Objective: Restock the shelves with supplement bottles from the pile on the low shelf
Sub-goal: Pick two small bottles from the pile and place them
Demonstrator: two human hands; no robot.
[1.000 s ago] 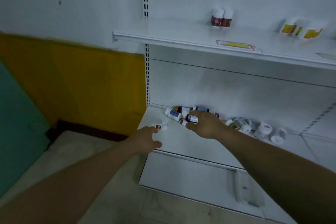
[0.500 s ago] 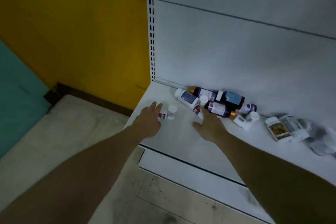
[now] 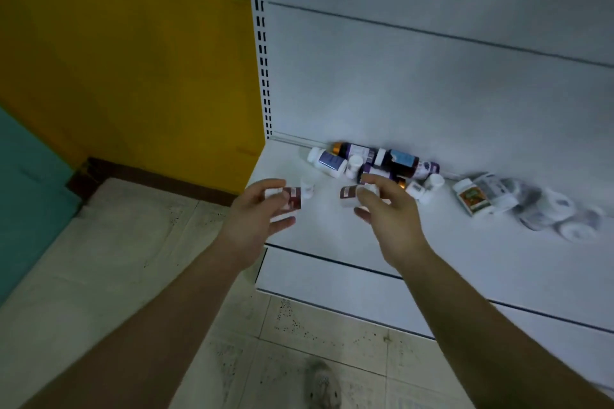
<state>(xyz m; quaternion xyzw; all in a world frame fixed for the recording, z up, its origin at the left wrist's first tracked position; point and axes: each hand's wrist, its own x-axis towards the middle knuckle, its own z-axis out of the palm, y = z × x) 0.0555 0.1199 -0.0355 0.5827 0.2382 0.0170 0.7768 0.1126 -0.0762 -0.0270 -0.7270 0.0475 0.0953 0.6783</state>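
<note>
Both hands are low at frame centre, each wrapped around 1 small bottle.

- Left hand (image 3: 257,212): thumb and fingers curled around a small red-labelled bottle (image 3: 289,197) with a white cap, held on its side, cap pointing right. Looks lifted just off the low shelf (image 3: 332,232), though contact is hard to rule out.
- Right hand (image 3: 387,209): fingers closed over a second red-labelled bottle (image 3: 349,194), also sideways. Grip is from above, with the thumb underneath.
- Likely reason for 1 per hand: the bottles are small enough for a single-handed pinch, so 2 go per trip.
- The pile (image 3: 375,161) sits right of centre, jammed against the back panel (image 3: 432,93). Bottles lie on their sides, which suggests they were dumped, not placed.
- More white bottles (image 3: 478,196) trail toward the right edge, motion-blurred, count unclear.
- No upper shelf is visible here.

Judgement: pick step is done, next is a lift to a higher shelf. Most of the pile remains.
</note>
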